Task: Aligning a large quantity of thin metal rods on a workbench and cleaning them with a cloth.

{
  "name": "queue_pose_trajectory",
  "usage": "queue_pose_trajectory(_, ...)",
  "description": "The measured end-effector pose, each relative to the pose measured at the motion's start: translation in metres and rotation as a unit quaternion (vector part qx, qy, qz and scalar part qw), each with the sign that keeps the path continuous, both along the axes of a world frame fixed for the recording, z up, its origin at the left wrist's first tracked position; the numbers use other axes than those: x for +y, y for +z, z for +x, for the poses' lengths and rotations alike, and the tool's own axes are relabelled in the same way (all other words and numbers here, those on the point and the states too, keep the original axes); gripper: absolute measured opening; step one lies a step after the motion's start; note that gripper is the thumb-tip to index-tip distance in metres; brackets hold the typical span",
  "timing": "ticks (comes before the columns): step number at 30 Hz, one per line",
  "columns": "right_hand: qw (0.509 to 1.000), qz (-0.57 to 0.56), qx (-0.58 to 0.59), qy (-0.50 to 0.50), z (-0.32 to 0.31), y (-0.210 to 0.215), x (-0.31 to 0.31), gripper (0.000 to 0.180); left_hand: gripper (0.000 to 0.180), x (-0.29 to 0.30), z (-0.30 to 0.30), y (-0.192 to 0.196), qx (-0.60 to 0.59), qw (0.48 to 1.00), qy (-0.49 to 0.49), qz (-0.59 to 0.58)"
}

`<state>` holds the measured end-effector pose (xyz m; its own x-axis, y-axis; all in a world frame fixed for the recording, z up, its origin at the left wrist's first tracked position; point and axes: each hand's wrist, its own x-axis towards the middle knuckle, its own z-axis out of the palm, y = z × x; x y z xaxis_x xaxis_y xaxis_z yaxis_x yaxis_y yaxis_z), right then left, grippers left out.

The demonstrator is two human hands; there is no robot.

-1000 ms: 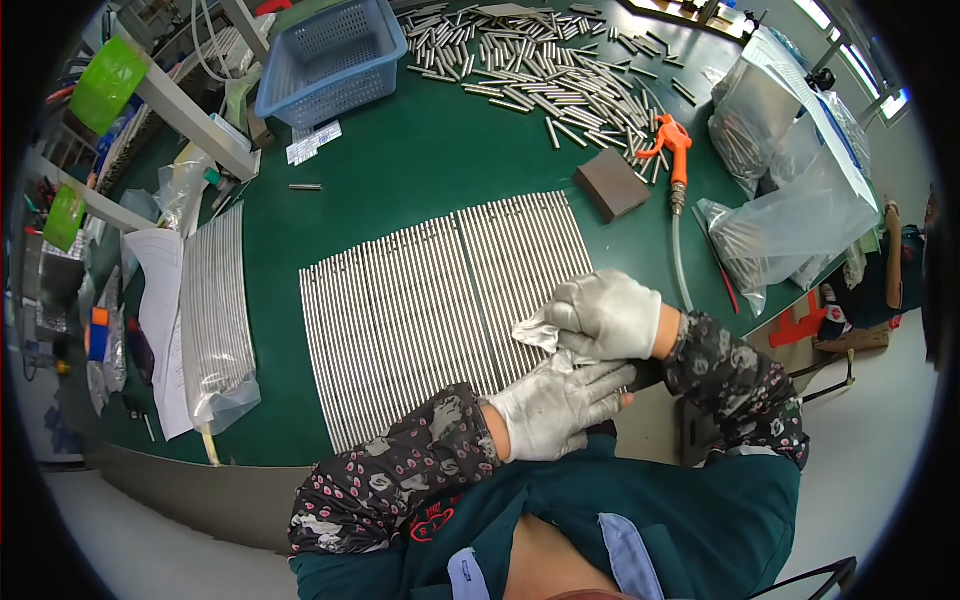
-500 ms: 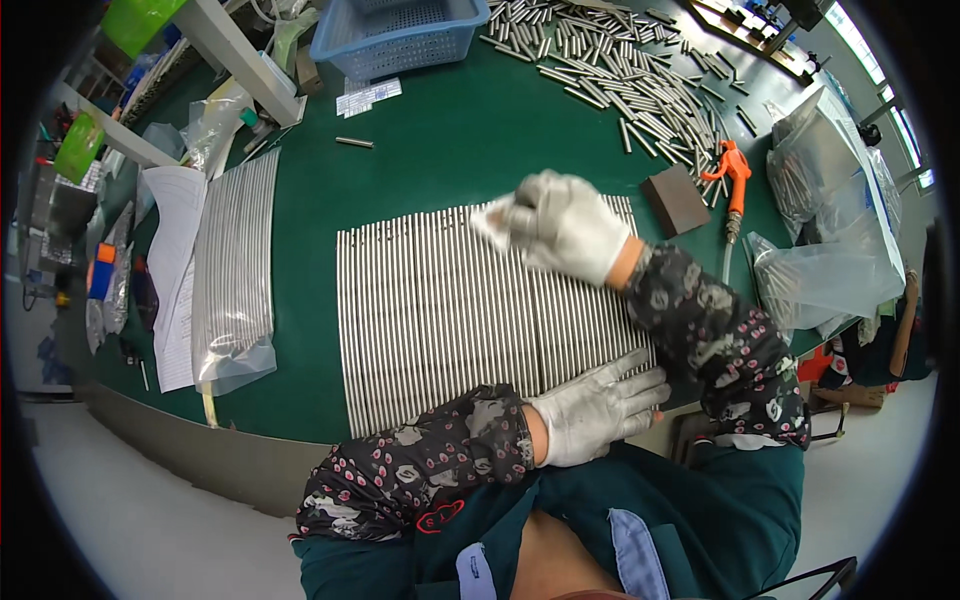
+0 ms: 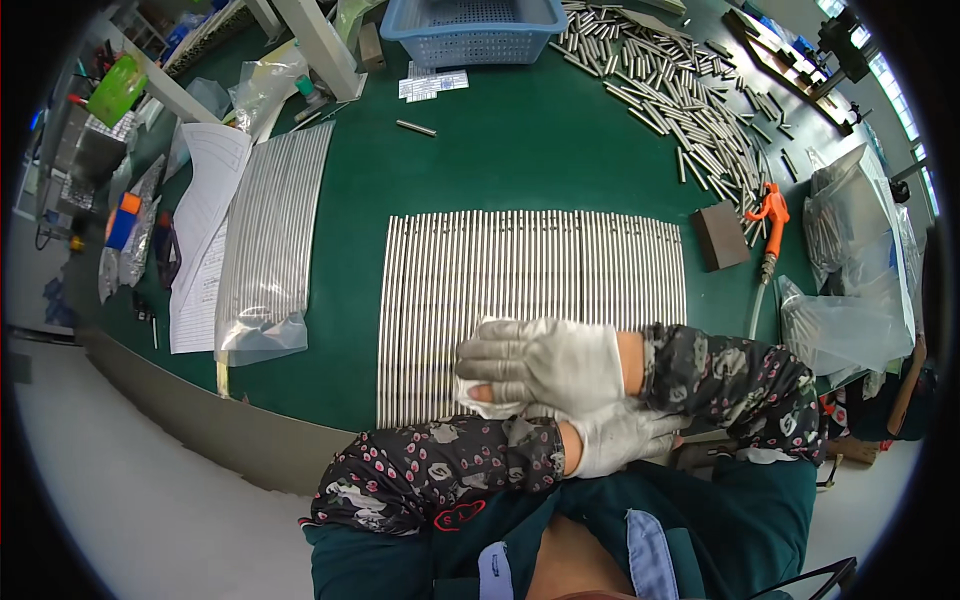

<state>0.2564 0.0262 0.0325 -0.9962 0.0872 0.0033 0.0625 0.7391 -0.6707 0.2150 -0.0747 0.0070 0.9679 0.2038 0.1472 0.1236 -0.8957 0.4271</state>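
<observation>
A row of long thin metal rods [image 3: 530, 270] lies side by side on the green table, each with a small dark mark near its far end. My right hand [image 3: 545, 362], in a white-grey glove, presses down on the near part of the row. Under its fingers is a white cloth [image 3: 492, 408], mostly hidden by the palm. My left hand [image 3: 622, 438], gloved too, rests flat with fingers stretched at the near right edge of the rods. Its back is partly covered by my right hand.
A blue basket [image 3: 475, 45] stands at the back, beside a heap of short metal pins [image 3: 690, 125]. On the right are a brown block [image 3: 720, 237], an orange air gun [image 3: 772, 212] and bagged parts [image 3: 845, 230]. Left lie bagged rods [image 3: 275, 230] and papers [image 3: 205, 190].
My right hand has come from the far end of the rods toward me with the cloth, now flat over the near part. My left hand stays at the near edge. The view has shifted slightly.
</observation>
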Motion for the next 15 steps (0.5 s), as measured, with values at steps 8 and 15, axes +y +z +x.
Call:
queue_pose_trajectory(8, 0.968, 0.239, 0.071, 0.019, -0.019, 0.011, 0.006, 0.053, 0.055, -0.004, 0.002, -0.012, -0.033, 0.999, 0.016, 0.016)
queue_pose_trajectory(15, 0.941, 0.337, 0.033, 0.014, -0.018, 0.008, 0.007, 0.048, 0.045, 0.001, 0.002, 0.004, -0.025, 0.998, -0.009, 0.060)
